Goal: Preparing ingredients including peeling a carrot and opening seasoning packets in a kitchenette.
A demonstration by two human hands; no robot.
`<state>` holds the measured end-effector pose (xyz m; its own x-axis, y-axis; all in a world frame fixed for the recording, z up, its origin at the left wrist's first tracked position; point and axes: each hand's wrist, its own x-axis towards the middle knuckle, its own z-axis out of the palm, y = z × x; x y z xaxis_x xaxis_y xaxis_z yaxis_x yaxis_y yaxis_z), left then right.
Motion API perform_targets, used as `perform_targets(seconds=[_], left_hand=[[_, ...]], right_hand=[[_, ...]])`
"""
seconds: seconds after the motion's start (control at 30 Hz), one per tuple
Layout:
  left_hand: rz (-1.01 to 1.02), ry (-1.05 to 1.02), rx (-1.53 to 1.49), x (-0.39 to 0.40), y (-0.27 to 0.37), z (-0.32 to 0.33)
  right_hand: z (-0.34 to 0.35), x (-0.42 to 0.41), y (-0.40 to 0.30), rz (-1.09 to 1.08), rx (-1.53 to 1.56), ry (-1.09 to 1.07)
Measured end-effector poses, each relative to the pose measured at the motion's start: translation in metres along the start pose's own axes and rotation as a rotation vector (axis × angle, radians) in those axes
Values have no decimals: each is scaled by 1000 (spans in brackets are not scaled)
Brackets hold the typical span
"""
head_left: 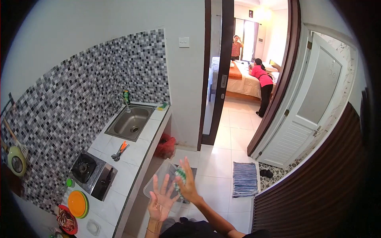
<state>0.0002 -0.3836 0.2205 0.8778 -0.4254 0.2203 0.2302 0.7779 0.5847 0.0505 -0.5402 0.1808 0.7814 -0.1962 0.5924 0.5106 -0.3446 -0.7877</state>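
A clear plastic container is up in front of my body, above the floor. My left hand has its fingers spread against it and its palm towards me, seemingly seen through the clear plastic as it supports it. With my right hand I press a green-and-white checked cloth to the container's right side. Part of the cloth is hidden behind my right fingers and thumb.
To the left runs a tiled counter with a steel sink, cutlery, a gas stove, orange and green plates and a red dish. A striped mat lies on the floor. Two people are beyond the doorway, by a bed.
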Motion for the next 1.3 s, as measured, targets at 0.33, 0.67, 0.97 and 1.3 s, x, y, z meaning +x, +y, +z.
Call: perform_targets(seconds=[0.33, 0.67, 0.97, 1.3], left_hand=[[-70, -91, 119, -5, -2, -22], [-599, 183, -63, -18, 11, -42], [-689, 186, -123, -13, 17, -27], [-620, 141, -59, -12, 9, -33]], right_hand=[[-19, 8, 14, 352, -42, 134], [-37, 17, 39, -426, -477, 117], [-35, 1, 20, -610, -241, -73], [-14, -22, 24, 237, 523, 541]])
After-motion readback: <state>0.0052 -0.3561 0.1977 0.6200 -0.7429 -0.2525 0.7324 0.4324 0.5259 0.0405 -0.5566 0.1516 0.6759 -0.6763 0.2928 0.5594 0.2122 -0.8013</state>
